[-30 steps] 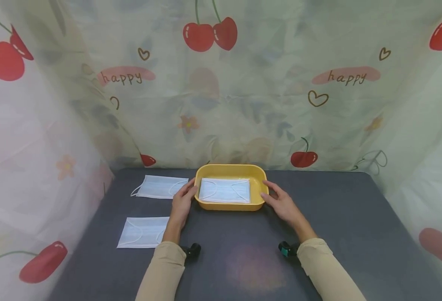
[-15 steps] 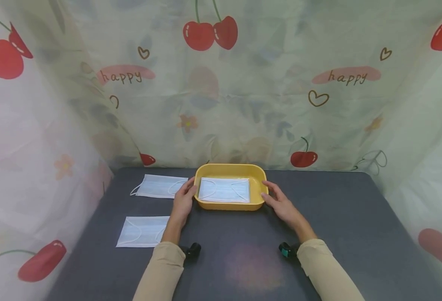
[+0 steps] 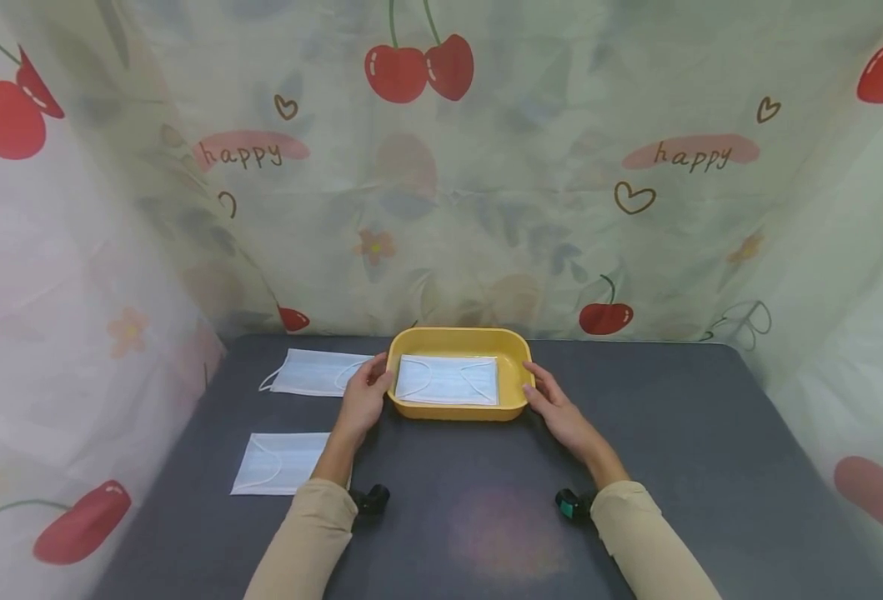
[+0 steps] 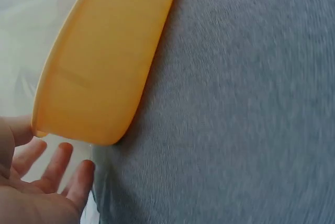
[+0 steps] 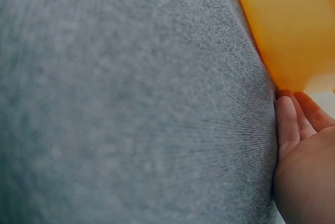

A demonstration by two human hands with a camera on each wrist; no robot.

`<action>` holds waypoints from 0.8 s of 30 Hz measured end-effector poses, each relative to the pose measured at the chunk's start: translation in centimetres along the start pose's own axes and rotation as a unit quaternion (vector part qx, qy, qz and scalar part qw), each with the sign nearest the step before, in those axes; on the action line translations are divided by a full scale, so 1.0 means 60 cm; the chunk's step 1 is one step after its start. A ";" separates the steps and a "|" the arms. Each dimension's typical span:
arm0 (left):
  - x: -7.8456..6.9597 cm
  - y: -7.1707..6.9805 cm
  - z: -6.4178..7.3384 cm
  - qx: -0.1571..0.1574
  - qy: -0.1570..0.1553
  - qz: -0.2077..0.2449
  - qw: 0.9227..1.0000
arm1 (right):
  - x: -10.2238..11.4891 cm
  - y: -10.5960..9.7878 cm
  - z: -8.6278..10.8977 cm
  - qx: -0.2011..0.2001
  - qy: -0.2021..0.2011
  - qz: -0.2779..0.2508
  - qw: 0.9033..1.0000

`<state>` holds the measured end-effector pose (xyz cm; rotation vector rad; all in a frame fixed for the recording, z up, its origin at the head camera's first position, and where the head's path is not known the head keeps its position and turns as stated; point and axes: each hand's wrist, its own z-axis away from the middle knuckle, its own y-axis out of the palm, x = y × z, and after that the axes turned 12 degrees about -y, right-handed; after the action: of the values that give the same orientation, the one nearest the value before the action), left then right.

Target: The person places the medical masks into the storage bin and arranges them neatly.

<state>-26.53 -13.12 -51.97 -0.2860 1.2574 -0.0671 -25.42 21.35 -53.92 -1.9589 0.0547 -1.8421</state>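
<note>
A yellow tray (image 3: 452, 412) stands at the far middle of the table, with a pale blue face mask (image 3: 449, 381) lying flat inside. My left hand (image 3: 362, 404) is at the tray's left end. In the left wrist view, its thumb touches the tray's rim while the other fingers (image 4: 57, 166) spread loosely below, apart from the wall. At the opposite end is my right hand (image 3: 567, 421); its extended fingers (image 5: 288, 122) touch the tray's end in the right wrist view. Two more masks lie left of the tray: a far mask (image 3: 309, 372) and a near mask (image 3: 279, 462), each partly covered by my left hand or forearm.
The dark grey tabletop (image 3: 501, 492) extends in front of the tray and to both sides. A cherry-patterned curtain (image 3: 479, 208) hangs right behind the table's far edge and along its sides.
My left forearm has shifted slightly left, covering more of the near mask. The tray, its mask and my right hand stay nearly where they were.
</note>
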 end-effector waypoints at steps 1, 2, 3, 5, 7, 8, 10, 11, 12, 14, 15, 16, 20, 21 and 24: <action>-0.001 -0.001 -0.001 0.000 0.007 -0.011 1.000 | 0.000 0.000 0.001 0.000 0.000 0.000 1.000; -0.001 -0.002 -0.002 -0.001 0.016 -0.022 1.000 | 0.001 0.000 0.002 -0.001 0.000 -0.002 1.000; -0.002 -0.004 -0.003 -0.003 0.022 -0.033 0.999 | 0.002 -0.001 0.003 -0.001 0.001 -0.003 1.000; -0.004 -0.009 -0.004 -0.006 0.031 -0.053 0.998 | 0.003 0.000 0.003 -0.001 0.003 -0.004 1.000; -0.007 -0.018 -0.003 -0.011 0.036 -0.067 0.997 | 0.005 0.001 0.004 0.000 0.002 -0.011 1.000; -0.008 -0.024 -0.003 -0.015 0.036 -0.072 0.997 | 0.005 0.003 0.004 0.002 0.002 -0.012 1.000; -0.010 -0.037 -0.004 -0.021 0.033 -0.081 0.996 | 0.005 0.004 0.003 0.003 0.001 -0.015 1.000; -0.012 -0.044 -0.004 -0.023 0.036 -0.086 0.995 | 0.006 0.005 0.004 0.003 0.001 -0.015 1.000; -0.013 -0.052 -0.006 -0.027 0.039 -0.091 0.995 | 0.006 0.005 0.004 0.001 0.001 -0.017 1.000; -0.014 -0.068 -0.009 -0.037 0.045 -0.101 0.993 | 0.004 0.005 0.003 0.002 -0.001 -0.017 1.000; -0.014 -0.077 -0.011 -0.044 0.050 -0.107 0.992 | 0.003 0.005 0.003 0.001 -0.002 -0.017 1.000; -0.014 -0.086 -0.013 -0.050 0.056 -0.113 0.991 | 0.002 0.005 0.003 0.001 -0.002 -0.016 1.000; -0.011 -0.118 -0.020 -0.073 0.067 -0.137 0.986 | -0.001 0.005 0.001 0.001 -0.004 -0.018 1.000; -0.010 -0.125 -0.021 -0.078 0.067 -0.143 0.984 | -0.002 0.005 0.001 0.001 -0.004 -0.018 1.000; -0.009 -0.141 -0.024 -0.090 0.071 -0.154 0.981 | -0.001 0.006 0.000 0.000 -0.005 -0.020 1.000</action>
<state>-27.15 -21.41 -49.78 -0.6412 1.3545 -0.2431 -25.32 21.04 -54.12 -1.9832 0.0128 -1.8574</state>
